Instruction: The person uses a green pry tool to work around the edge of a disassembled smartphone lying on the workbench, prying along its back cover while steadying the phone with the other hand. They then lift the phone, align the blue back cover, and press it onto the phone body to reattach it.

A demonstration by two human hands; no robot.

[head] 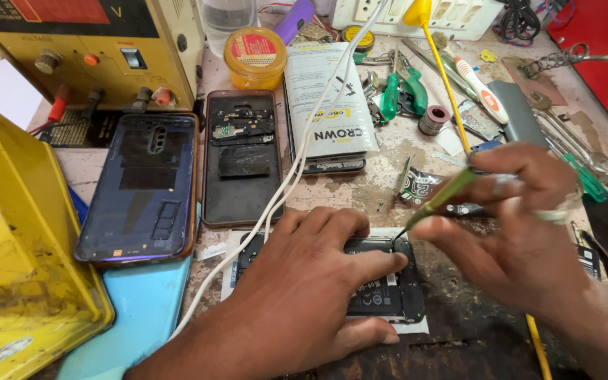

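My left hand [311, 295] lies flat on the opened phone [381, 292] at 6 o'clock, steadying it, while my right hand [522, 225] fingers pinch the green-handled tool [439, 198], tip at the phone's 1 o'clock corner.

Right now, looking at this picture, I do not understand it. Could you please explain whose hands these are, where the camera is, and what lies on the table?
There is no machine: a person works with bare hands, and a camera worn on their head looks down at them. The left hand presses flat on an opened black phone. The right hand holds a green-handled pointed tool, with its tip at the phone's upper edge. On the worn workbench lie a blue phone back cover, another opened phone, a white cable, a yellow jar and screwdrivers.
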